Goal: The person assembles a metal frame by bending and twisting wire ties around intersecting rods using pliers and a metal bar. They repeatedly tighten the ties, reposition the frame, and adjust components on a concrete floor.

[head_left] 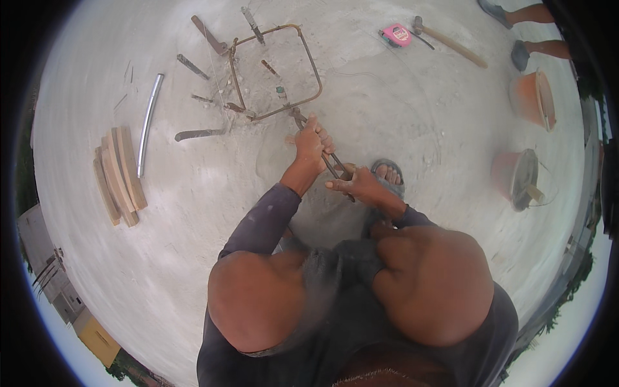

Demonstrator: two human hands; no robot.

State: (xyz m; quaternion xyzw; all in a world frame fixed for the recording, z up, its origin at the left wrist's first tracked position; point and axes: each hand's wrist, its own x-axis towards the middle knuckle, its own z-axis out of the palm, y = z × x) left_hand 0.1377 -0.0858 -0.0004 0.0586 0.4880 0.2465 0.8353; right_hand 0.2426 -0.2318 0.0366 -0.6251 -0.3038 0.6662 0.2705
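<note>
Long-handled dark pincers run slantwise between my hands. My left hand is wrapped around them just below the jaws. Lower down, my right hand grips them near the handle ends. The jaws touch or nearly touch the near side of a rusty square bar frame on the concrete; I cannot tell whether they bite on wire. A short peg with a greenish top stands by that side. Another upright peg is at the frame's far side.
Left of the frame lie short metal bars and a curved flat piece. A shiny tube and wooden strips lie farther left. At right are a pink tape measure, a hammer, two buckets and another person's feet.
</note>
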